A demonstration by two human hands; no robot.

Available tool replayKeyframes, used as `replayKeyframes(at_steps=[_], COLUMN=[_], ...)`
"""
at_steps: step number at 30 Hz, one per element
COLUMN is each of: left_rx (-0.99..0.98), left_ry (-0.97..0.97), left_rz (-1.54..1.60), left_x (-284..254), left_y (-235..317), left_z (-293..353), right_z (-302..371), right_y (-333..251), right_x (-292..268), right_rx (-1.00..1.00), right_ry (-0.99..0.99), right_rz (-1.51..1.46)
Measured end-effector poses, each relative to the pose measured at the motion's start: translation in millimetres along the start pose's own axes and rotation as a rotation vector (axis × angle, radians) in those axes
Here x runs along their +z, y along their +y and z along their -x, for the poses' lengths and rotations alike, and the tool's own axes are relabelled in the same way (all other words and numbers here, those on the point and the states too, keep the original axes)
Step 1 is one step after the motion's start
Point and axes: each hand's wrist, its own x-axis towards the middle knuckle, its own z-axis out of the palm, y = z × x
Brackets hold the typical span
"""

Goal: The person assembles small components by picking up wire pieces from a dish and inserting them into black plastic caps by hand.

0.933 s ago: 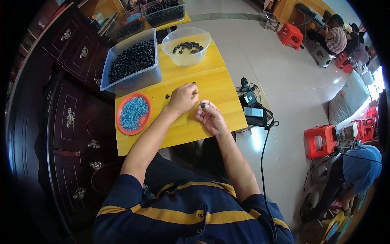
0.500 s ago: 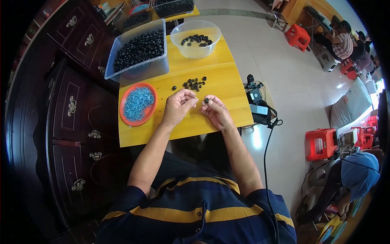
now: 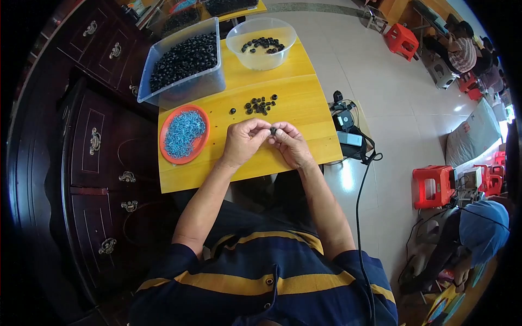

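A two-handed step on a small black part (image 3: 273,131) seems in hand: the part sits between the fingertips over the worktop (image 3: 217,176), nearer the person than the loose black pieces (image 3: 260,105). The right hand (image 3: 293,146) pinches it; the left hand (image 3: 242,142) brings thumb and finger narrowly together against it. The next move likely calls for a steady right pinch and careful lining-up. Fingers cover the contact, so I cannot tell whether the left holds something tiny

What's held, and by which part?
In the right hand: a small black piece, pinched by its outer sides. The left hand is close against it; its hold can't be told.
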Motion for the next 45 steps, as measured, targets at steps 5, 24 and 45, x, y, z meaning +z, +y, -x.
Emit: replayKeyframes(at_steps=[5, 24, 45], left_rx=[0.064, -0.117, 0.152], left_ry=[-0.032, -0.164, -0.273], left_rz=[-0.053, 0.156, -0.138], left_x=[-4, -9, -7], left_y=[6, -18, 1], left_z=[-2, 5, 7], right_z=[1, 2, 4], right_y=[2, 8, -2], right_x=[0, -6, -4], right_rx=[-0.012, -0.011, 0.011], right_ry=[0.013, 0.021, -0.165], right_rz=[0.001, 0.071, -0.013])
